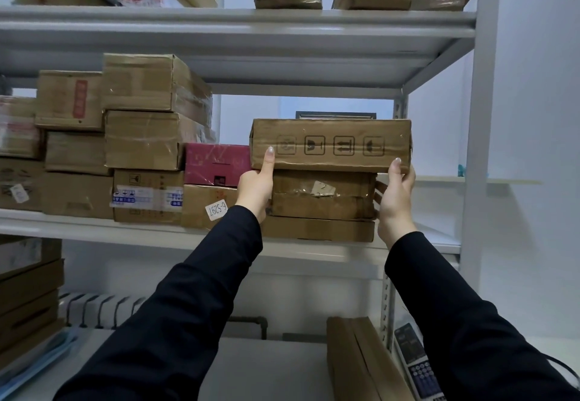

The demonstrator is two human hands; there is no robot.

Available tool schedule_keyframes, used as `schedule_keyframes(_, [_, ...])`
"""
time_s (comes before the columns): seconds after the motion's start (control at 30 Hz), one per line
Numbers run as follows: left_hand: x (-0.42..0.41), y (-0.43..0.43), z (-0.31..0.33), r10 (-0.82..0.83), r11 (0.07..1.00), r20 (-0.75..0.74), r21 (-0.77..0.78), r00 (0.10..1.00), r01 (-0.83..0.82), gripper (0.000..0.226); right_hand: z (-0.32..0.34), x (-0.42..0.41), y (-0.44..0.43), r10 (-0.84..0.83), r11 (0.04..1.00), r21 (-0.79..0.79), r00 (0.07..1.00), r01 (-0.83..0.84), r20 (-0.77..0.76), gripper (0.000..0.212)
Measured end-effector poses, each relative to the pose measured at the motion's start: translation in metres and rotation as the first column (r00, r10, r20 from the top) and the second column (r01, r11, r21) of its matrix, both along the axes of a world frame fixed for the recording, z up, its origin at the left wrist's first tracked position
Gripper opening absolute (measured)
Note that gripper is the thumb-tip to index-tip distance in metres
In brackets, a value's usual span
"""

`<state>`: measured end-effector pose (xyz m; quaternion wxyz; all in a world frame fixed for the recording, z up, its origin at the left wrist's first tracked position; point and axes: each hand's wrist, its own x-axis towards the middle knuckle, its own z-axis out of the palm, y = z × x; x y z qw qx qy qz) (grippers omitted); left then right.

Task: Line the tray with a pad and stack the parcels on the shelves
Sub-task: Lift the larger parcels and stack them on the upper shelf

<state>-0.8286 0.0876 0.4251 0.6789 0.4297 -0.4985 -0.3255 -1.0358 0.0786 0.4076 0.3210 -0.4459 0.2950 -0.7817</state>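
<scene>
Parcel (331, 144): a long brown carton with four handling symbols printed on its front face. It lies level at the top of a stack on the middle shelf (94, 228), near the right post (480, 118). Below it are a taped box (323, 195) and, lowest, a flat box (317, 228). Whether the parcel's underside bears on the taped box or is held just clear of it cannot be told.

Left hand (255, 192): grips the lower left corner of the parcel. The thumb (269, 157) lies straight up against the front face, with its tip just left of the first symbol. The other fingers are hidden behind the left end.

Right hand (396, 199): grips the lower right corner. The thumb (397, 166) points up against the front face at the bottom edge. The other fingers pass out of sight round the right end.

The parcel spans the gap between the two hands, and each hand pinches one end.

Adjacent items: a red box (216, 163) stands just left of the parcel, touching or nearly touching the left hand. More cartons fill the shelf to the left. Further parcels sit on the upper shelf (238, 23).
</scene>
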Motion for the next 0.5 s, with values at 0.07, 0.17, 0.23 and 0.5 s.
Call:
schedule_keyframes(0.07, [-0.002,-0.006,-0.003,-0.037,0.999,0.010,0.001,0.999,0.037,0.059,-0.002,0.000,0.000,0.000,1.000,-0.024,1.000,-0.001,-0.010,0.071])
schedule_keyframes(0.17, [-0.001,-0.013,-0.008,-0.089,0.996,0.035,0.011,0.995,0.089,0.061,-0.003,0.000,-0.001,-0.005,0.999,-0.035,1.000,0.005,-0.025,0.065])
schedule_keyframes(0.23, [0.000,-0.014,-0.011,-0.098,0.995,0.046,-0.001,0.994,0.098,0.056,-0.002,0.000,0.001,-0.001,0.999,-0.033,1.000,0.000,-0.030,0.063])
schedule_keyframes(0.5, [-0.001,-0.014,-0.036,0.025,1.000,0.012,0.007,1.000,-0.025,0.064,-0.018,0.007,0.003,0.059,0.998,0.039,0.998,-0.058,-0.017,0.060])
